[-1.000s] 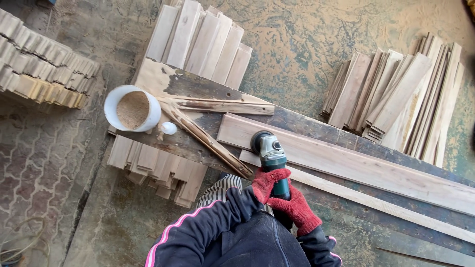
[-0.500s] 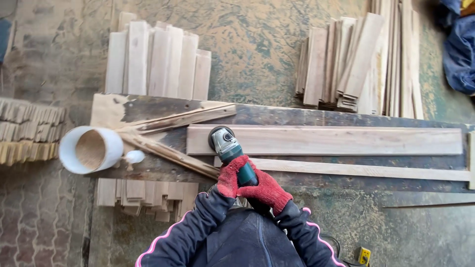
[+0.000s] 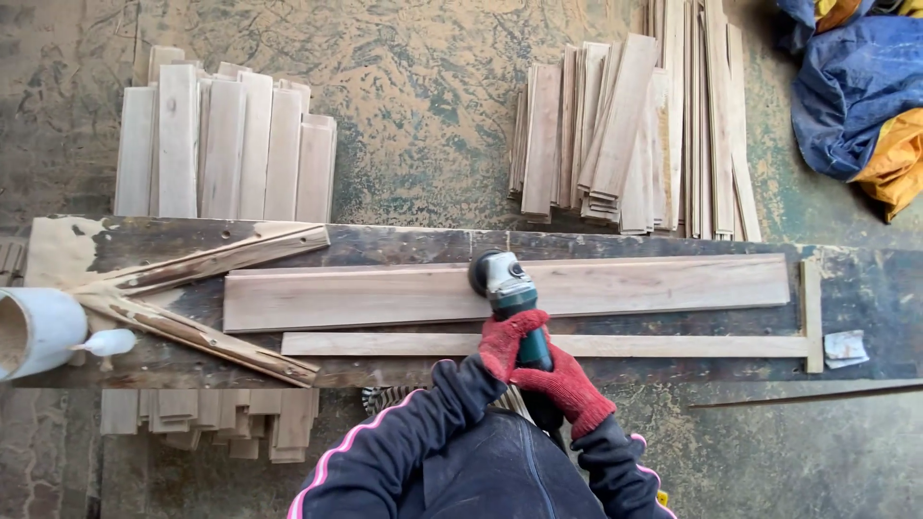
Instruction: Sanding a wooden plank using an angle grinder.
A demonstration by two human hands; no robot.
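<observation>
- Both hands wear red knit gloves and are wrapped round the green body of an angle grinder (image 3: 510,298), one behind the other
- The left hand (image 3: 505,344) sits further forward on the tool, its grip pressed tight around the barrel just behind the grey head
- The right hand (image 3: 567,384) holds the rear of the handle, grip likewise clamped on the grinder, close to the person's dark jacket with pink piping
- The grinder's round head rests on the long pale board (image 3: 385,296), near the board's middle, touching its upper face
- That board lies flat and lengthwise on the dark, worn tabletop (image 3: 865,298)
- Just in front of it, nearer the person, a narrow wooden strip (image 3: 673,345) runs parallel; at the right end a short upright strip (image 3: 812,312) crosses it
- At the left of the tabletop two rough, splintered offcuts (image 3: 202,259) meet in a V shape, and beside them lies a white pipe section (image 3: 38,332) on its side, cut off by the edge of the view
- On the dusty floor beyond the tabletop stand two stacks of short planks: one at the left (image 3: 221,144), one at the right (image 3: 625,125)
- More short pieces (image 3: 212,418) lie under the near edge at left
- A blue and yellow tarpaulin (image 3: 856,86) is bunched in the far right corner
</observation>
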